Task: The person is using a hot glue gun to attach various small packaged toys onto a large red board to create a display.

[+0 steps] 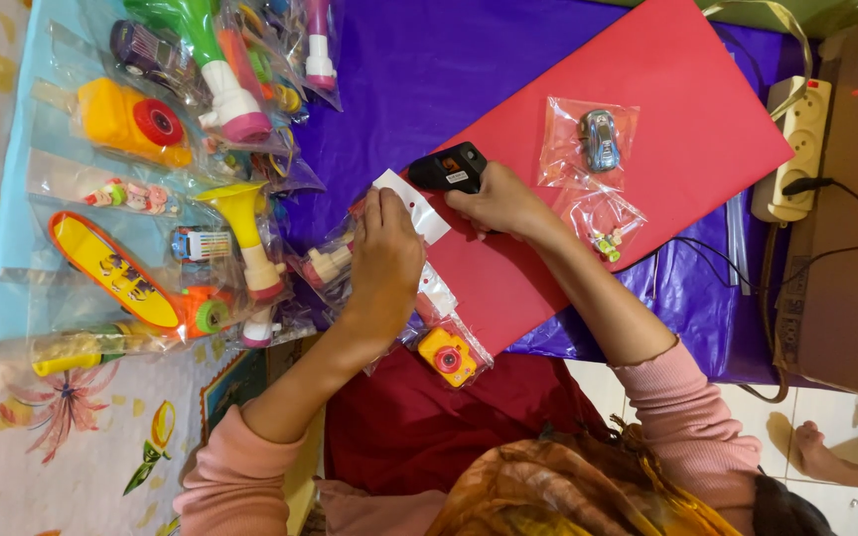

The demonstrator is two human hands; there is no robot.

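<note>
Right hand (501, 201) clenched on black glue gun (449, 167), light, rigid, best held by its grip, over red sheet (687, 109). Left hand (385, 260) fingers pressing flat on white card strip (411, 206) of a clear toy bag (330, 263), thin, slippery. Bagged blue car (599, 139), yellow camera toy (447, 355) nearby

Bagged blue toy car (600, 139) on red sheet (687, 109); yellow toy camera (447, 355) near edge; power strip (792, 149), possibly switched on.

Right hand (497, 201) gripping black glue gun (448, 167), left hand (385, 260) pressing white card (411, 206), red sheet (687, 109)
</note>
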